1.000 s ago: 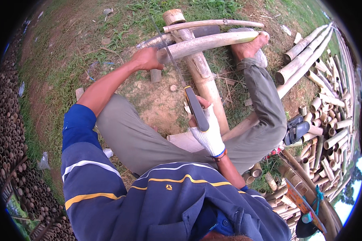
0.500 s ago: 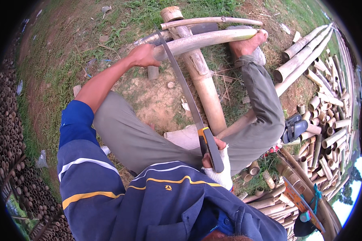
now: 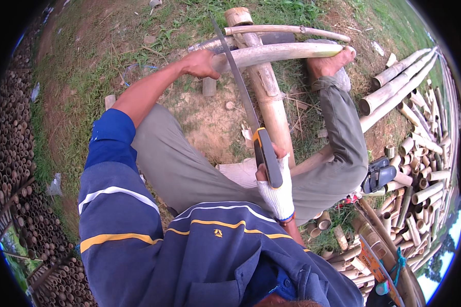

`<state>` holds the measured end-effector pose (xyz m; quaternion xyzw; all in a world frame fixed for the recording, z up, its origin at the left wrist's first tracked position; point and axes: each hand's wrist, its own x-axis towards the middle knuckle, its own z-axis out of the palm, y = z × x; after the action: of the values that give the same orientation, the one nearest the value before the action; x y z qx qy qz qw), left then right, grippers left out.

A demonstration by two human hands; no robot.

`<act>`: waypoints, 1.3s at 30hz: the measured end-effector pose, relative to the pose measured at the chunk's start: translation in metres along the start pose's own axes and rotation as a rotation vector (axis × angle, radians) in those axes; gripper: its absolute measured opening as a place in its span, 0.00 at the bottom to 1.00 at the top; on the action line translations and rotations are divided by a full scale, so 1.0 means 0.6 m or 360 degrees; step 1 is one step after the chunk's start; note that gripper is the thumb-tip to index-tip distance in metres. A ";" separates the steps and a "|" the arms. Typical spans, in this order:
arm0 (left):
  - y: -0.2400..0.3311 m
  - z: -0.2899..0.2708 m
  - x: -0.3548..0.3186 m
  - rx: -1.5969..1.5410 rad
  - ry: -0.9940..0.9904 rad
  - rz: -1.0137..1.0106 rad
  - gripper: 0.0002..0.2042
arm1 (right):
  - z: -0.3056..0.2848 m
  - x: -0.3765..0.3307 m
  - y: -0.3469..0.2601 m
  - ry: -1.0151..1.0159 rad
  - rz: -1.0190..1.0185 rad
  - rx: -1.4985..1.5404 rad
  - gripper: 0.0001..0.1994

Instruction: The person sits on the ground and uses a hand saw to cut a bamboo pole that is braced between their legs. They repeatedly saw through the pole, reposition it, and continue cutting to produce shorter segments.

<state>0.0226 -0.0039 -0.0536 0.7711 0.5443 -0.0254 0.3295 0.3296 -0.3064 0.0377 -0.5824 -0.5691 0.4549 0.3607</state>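
My bare left hand [image 3: 201, 64] is closed around the left end of a pale bamboo pole [image 3: 287, 52]. The pole lies across a thicker bamboo post [image 3: 269, 102], and my bare foot [image 3: 330, 64] presses on its far right end. In a white fingerless knit glove, my right hand [image 3: 274, 187] grips the black and orange handle of a handsaw [image 3: 242, 91]. The long blade crosses the pole just right of my left hand, its tip reaching beyond the pole. Whether the teeth have cut in cannot be made out.
A thinner bamboo stick [image 3: 292, 29] lies behind the pole. Long bamboo poles [image 3: 394, 84] and a heap of cut bamboo pieces [image 3: 420, 179] are at the right, near dark sandals [image 3: 379, 175]. Stacked bamboo tubes [image 3: 10, 148] line the far left. A second saw [image 3: 376, 266] sits at lower right.
My right hand has pushed the saw forward, away from my body, so more blade extends past the pole. My left hand still holds the pole; the whole view has shifted slightly.
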 end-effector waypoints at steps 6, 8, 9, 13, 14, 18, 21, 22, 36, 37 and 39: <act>0.017 0.007 -0.007 0.0006 0.0036 -0.0099 0.40 | -0.028 -0.039 -0.018 0.0001 0.0111 0.0028 0.27; 0.015 0.014 -0.011 0.0065 0.0071 -0.0095 0.39 | 0.013 0.056 -0.001 0.0021 -0.0076 -0.0026 0.26; 0.020 0.011 -0.007 0.0106 0.0090 -0.0073 0.38 | 0.047 0.121 0.016 0.0083 -0.0273 -0.0051 0.25; 0.010 0.006 0.005 0.0111 0.0110 -0.0026 0.37 | 0.091 0.267 -0.001 0.0064 -0.0150 0.0216 0.27; 0.013 0.001 0.003 0.0094 0.0052 -0.0010 0.36 | 0.091 0.258 0.005 0.0062 -0.0175 0.0242 0.27; 0.009 0.004 -0.003 -0.0158 -0.0076 0.0059 0.32 | 0.055 0.122 0.002 0.0019 -0.0144 0.0018 0.30; -0.009 0.031 0.005 -0.0163 -0.0063 0.0050 0.33 | -0.018 -0.063 -0.006 -0.0009 0.0037 0.0100 0.32; -0.005 0.030 0.004 -0.0119 -0.0046 0.0011 0.34 | -0.031 -0.087 0.003 0.0040 0.0160 0.0264 0.30; 0.083 0.001 -0.033 0.0247 0.0177 -0.0308 0.37 | 0.072 0.224 -0.007 0.0062 -0.0302 0.0049 0.28; 0.070 0.000 -0.033 0.0240 0.0164 -0.0329 0.37 | 0.061 0.181 0.011 0.0117 -0.0489 -0.0091 0.30; 0.055 0.011 -0.033 0.0226 0.0110 -0.0351 0.36 | 0.020 0.070 0.015 0.0052 -0.0297 -0.0138 0.30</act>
<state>0.0447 -0.0298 -0.0349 0.7284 0.6336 -0.0733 0.2503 0.3188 -0.2668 0.0206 -0.5492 -0.6340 0.3848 0.3852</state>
